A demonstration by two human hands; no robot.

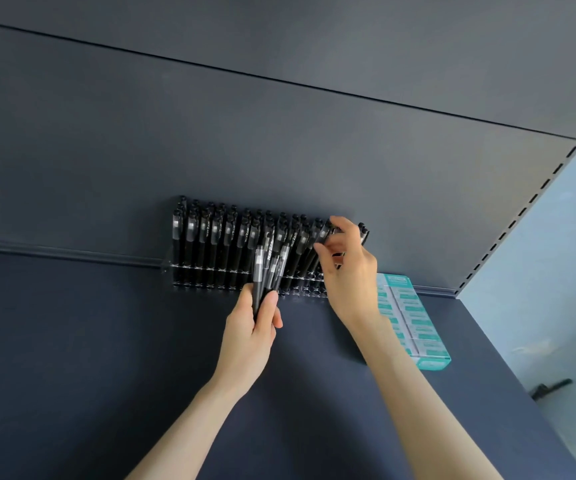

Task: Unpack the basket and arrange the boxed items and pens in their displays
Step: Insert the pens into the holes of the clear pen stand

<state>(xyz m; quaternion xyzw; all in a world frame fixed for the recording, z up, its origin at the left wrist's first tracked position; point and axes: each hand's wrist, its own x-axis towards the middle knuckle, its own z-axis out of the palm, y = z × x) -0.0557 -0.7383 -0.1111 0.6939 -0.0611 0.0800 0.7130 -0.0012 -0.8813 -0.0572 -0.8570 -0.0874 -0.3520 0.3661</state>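
Black pens [267, 268], a bundle: gripped upright in left hand [251, 327], fingers curled round them, just in front of rack [167, 265]. Pinched one more pen [324, 233] between right hand [345, 268] thumb and fingertips, tilted, at rack's right end. Rack mostly filled with upright rows [217, 237]. Right of rack, teal boxes [414, 327] lined up on same dark shelf [106, 341].

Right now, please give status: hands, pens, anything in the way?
Left hand grips a bundle of black pens. Right hand pinches one pen at rack's right end. Nothing in the way.
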